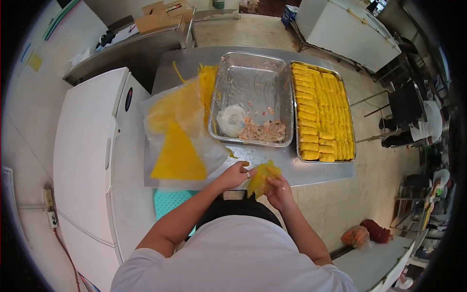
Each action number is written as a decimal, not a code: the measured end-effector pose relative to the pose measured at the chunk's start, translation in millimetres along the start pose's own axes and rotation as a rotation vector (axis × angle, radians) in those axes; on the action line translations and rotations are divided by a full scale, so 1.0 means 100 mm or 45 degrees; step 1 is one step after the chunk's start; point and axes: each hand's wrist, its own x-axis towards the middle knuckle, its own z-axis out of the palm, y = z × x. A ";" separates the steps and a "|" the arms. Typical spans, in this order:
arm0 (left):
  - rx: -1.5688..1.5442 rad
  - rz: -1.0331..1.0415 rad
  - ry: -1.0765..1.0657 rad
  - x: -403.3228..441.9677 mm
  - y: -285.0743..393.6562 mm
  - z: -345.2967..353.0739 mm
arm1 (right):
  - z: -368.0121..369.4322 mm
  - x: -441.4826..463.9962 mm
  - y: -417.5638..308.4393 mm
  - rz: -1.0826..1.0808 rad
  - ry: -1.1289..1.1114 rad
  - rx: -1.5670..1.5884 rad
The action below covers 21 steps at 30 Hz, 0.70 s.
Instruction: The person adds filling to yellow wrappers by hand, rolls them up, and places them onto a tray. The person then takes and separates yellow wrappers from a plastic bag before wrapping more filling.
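Observation:
In front of my waist, at the table's near edge, my right hand (278, 192) pinches a thin, crumpled yellow wrapper sheet (263, 178). My left hand (236, 175), with a ring on one finger, is at the sheet's left edge; its thumb stands apart and some fingertips are hidden. Beyond the hands is a deep metal pan (253, 80) with pinkish chopped filling (264, 130) and a whitish round item (231, 120). To its right, rows of yellow rolls (318, 112) fill a metal tray (355, 159). Yellow wrapper sheets (178, 155) lie on clear plastic (214, 151) at left.
The steel table (335, 171) carries the pan, tray and sheets. A white refrigerator (87, 155) stands close on the left, with a turquoise perforated stool (168, 202) beside it. A white chest freezer (348, 34) is at back right. Bagged produce (356, 236) lies at lower right.

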 end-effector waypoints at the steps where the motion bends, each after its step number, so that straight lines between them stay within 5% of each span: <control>1: -0.306 -0.063 -0.253 0.01 0.13 -0.03 | 0.08 -0.08 -0.10 -0.010 -0.031 0.036; 4: -0.830 -0.106 -0.366 0.06 0.12 0.01 | 0.01 -0.11 -0.26 0.000 -0.066 0.025; 7: -1.081 -0.120 -0.199 0.15 0.16 0.00 | -0.19 -0.09 -0.31 0.039 -0.089 -0.130; 11: -0.890 -0.001 -0.084 0.15 0.29 -0.02 | -0.61 0.04 -0.26 0.019 -0.258 -0.711; 21: -0.137 -0.151 0.111 -0.07 0.13 0.01 | -0.52 -0.04 -0.46 -0.074 -0.294 -0.937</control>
